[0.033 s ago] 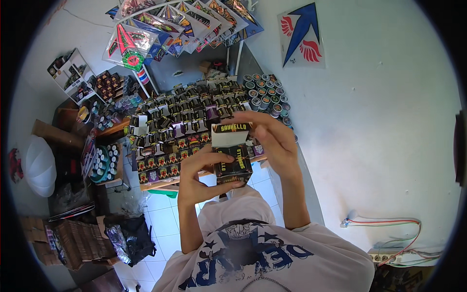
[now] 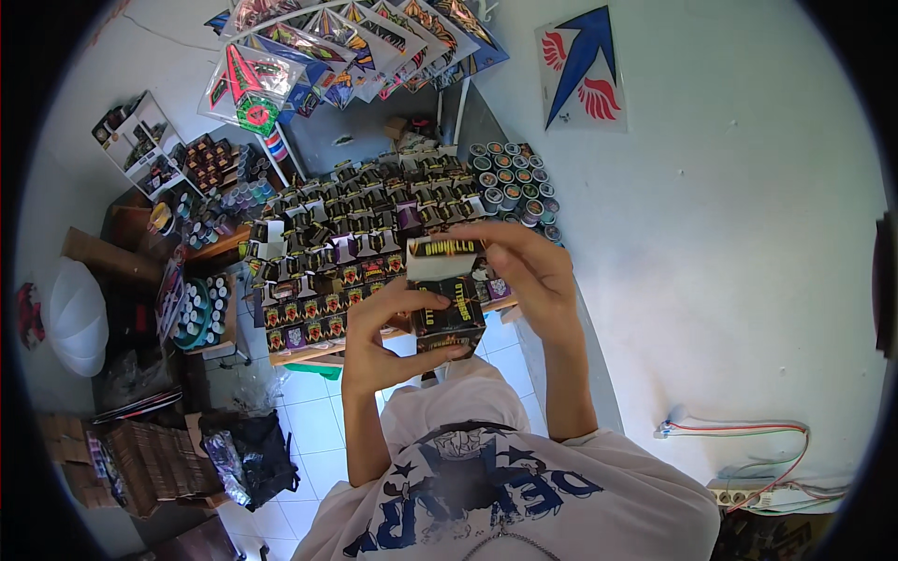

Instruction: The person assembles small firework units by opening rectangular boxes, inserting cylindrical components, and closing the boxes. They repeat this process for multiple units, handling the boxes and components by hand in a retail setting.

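A small black cardboard box (image 2: 447,323) with yellow lettering is held up in front of me, above the near edge of the table. My left hand (image 2: 379,337) grips its body, the thumb along the near bottom edge and a finger across the upper face. The lid flap (image 2: 440,248) stands raised at the far end, with a pale strip below its dark printed band. Around that flap's top and right edge are the bent index finger and thumb of my right hand (image 2: 533,276). The box's inside cannot be seen.
Behind the box, rows of similar small boxes (image 2: 323,304), many with raised flaps, cover the wooden table. Round lidded jars (image 2: 510,178) cluster at its far right. Packaged kites (image 2: 341,56) hang above. Flat cardboard stacks (image 2: 154,463) and a black bag (image 2: 253,463) lie at left.
The raised flap has tilted very slightly under my right fingers. My left hand and the box body look the same.
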The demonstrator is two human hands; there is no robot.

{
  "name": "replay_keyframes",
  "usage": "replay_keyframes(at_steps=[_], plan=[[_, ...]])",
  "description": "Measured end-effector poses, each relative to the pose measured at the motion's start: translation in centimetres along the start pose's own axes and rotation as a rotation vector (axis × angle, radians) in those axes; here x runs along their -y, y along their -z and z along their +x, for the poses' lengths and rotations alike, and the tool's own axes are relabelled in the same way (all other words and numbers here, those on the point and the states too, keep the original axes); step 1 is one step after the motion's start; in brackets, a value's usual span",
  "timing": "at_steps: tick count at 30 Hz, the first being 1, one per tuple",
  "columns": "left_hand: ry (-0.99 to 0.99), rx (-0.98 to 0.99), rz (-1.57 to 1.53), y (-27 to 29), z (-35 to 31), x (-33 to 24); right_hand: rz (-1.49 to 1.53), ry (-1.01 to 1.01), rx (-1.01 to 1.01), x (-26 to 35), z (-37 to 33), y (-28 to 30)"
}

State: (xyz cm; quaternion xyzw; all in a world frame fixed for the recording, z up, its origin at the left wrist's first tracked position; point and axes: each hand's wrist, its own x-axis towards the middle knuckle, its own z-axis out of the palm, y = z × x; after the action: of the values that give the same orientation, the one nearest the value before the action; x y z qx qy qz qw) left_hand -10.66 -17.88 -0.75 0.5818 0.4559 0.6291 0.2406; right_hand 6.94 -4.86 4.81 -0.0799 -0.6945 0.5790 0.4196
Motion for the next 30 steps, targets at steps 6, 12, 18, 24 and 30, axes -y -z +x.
replay_keyframes(at_steps=[6, 12, 18, 24, 30], plan=[[0.113, -0.041, -0.138, -0.2, 0.2, 0.2, -0.168, 0.008, 0.052, -0.3, -0.2, 1.0], [0.136, -0.026, -0.172, 0.0, 0.2, 1.5, -0.158, 0.051, 0.081, -0.8, -0.3, 1.2], [0.113, -0.082, -0.419, -0.7, 1.0, 0.0, -0.227, 0.107, 0.128, -0.4, -0.1, 1.8], [0.134, -0.096, -0.415, -0.1, 0.8, -0.2, -0.275, 0.137, 0.204, 0.5, 0.0, 1.2], [0.139, -0.093, -0.396, 0.4, 0.6, -0.3, -0.226, 0.113, 0.197, 0.6, 0.0, 0.5]])
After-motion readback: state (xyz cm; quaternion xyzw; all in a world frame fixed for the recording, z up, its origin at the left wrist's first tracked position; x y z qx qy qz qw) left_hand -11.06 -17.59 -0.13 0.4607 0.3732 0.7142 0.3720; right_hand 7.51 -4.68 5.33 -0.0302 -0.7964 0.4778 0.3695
